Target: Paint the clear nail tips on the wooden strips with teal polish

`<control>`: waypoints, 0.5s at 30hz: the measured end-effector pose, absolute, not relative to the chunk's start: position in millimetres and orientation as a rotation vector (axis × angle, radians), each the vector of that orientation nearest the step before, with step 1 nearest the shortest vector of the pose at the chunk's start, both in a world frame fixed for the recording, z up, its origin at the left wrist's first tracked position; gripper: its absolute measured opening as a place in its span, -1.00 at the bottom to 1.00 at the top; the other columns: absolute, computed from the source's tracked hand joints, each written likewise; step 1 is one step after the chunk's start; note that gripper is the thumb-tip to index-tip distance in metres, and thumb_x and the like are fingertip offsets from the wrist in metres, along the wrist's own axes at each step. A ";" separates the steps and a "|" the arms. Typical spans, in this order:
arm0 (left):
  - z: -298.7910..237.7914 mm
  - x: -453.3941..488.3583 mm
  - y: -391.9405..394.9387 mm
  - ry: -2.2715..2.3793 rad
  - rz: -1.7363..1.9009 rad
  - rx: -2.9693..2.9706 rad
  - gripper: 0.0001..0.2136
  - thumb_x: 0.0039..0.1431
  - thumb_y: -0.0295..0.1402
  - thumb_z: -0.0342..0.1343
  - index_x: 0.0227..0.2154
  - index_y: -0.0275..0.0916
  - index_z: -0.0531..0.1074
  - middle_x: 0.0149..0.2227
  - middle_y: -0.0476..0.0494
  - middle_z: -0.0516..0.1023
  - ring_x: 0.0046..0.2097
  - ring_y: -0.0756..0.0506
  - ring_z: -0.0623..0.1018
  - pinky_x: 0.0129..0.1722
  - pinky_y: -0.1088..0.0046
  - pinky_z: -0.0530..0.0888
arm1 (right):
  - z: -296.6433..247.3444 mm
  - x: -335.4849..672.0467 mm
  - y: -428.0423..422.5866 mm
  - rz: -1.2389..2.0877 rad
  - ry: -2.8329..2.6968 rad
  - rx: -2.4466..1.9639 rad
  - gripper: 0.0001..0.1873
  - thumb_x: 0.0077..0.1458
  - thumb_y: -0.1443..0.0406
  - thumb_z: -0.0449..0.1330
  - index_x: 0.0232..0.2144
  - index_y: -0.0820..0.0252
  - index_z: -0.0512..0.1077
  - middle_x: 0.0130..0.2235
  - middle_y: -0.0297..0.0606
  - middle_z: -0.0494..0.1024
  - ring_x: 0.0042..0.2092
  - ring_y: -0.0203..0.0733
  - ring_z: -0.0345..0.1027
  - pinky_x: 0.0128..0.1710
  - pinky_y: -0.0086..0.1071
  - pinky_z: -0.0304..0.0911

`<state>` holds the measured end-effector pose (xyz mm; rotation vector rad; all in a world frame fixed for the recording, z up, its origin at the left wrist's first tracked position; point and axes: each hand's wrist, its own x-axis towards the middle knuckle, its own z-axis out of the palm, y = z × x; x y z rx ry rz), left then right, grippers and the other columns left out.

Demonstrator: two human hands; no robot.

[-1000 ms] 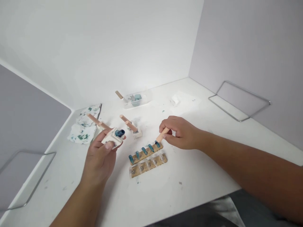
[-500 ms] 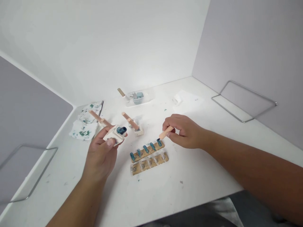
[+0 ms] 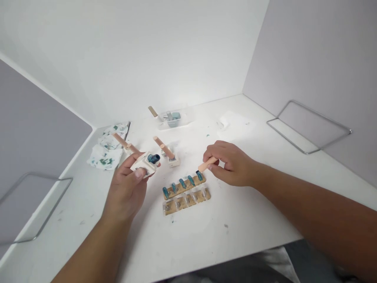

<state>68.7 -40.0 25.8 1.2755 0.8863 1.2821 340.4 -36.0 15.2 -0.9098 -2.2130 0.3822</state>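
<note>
My left hand (image 3: 129,181) is closed around a white nail polish bottle (image 3: 141,166), tilted so its dark teal neck (image 3: 154,158) points up and right. Pinched in my right hand (image 3: 228,163) is a nail polish brush with a peach handle (image 3: 207,163). Its dark tip meets the rightmost teal false nail (image 3: 200,175) on the upper wooden strip (image 3: 178,189). Several teal nails stand along that strip. Just below lies a second wooden strip (image 3: 171,208) bearing several clear false nails (image 3: 186,200).
Two peach-capped bottles (image 3: 173,160) stand behind the strips; other peach caps (image 3: 120,140) rise behind my left hand. Stained tissues (image 3: 104,155) lie at left, a clear plastic box (image 3: 184,118) at the back, white paper (image 3: 232,121) at right. Metal wire frames (image 3: 312,151) flank the table.
The view has shifted slightly. The brush stays at the rightmost teal nail, its tip moved only a little, and the left hand still holds the bottle.
</note>
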 end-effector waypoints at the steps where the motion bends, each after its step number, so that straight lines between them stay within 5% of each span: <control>1: 25.8 68.8 -40.1 0.883 1.280 1.280 -0.74 -0.03 -0.24 0.23 -0.26 -0.22 0.48 -0.32 -0.06 0.46 -0.30 0.00 0.42 -0.31 0.55 0.37 | 15.2 338.9 -36.3 0.356 -2.225 -0.906 -0.90 -0.04 0.44 0.03 -0.41 0.17 0.27 -0.57 -0.44 0.29 -0.49 -0.36 0.07 -0.38 -0.42 0.06; 15: 27.3 72.1 -39.3 0.906 1.300 1.247 -0.73 -0.10 -0.23 0.28 -0.30 -0.19 0.50 -0.39 -0.07 0.40 -0.28 -0.07 0.40 -0.36 0.47 0.36 | 20.1 336.9 -41.9 0.516 -2.280 -0.732 -0.92 -0.08 0.43 0.01 -0.50 0.16 0.22 -0.56 -0.40 0.35 -0.46 -0.34 0.10 -0.37 -0.39 0.09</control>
